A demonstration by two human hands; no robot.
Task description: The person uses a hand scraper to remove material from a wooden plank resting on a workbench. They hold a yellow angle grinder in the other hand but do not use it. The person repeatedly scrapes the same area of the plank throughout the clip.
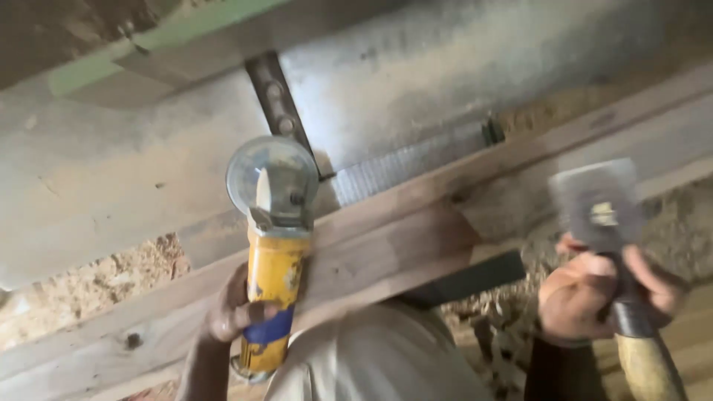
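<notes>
A: Gripping check first. Left hand (232,308) is clenched around the grinder (273,256), low on its yellow body, near the blue tape band. Right hand (605,293) is clenched on the hammer (605,223), high on the handle, just under the head.

B: Grinder axis?

A: Runs 6 to 12 o'clock, leaning slightly toward 1. Round disc guard sits at the top end, up against the wooden beam (386,245), about where it meets the grey slab. Whether the disc touches wood I can't tell.

B: Hammer?

A: Handle comes up from 5 o'clock; blurred square head at the 12 o'clock end, in front of the right part of the same beam. Can't tell whether it touches.

B: Beam direction?

A: Long axis from 8 o'clock up to 2 o'clock, crossing the whole view. Both tools stand roughly square to it. From the left hand the beam lies at 12 o'clock, touching or nearly so; from the right hand, at 11 to 12 o'clock, near.

B: Which hand is nearer?

A: Left, I'd judge. Its knuckles overlap the beam's lower edge.

B: Anything else?

A: Dark metal strap (278,104) with bolt heads at 12 o'clock above the guard. Ribbed metal strip (408,167) along the beam's top edge at 2 o'clock. Pale cloth (371,356) at bottom centre, between the hands. Black bar (468,278) under the beam.
</notes>
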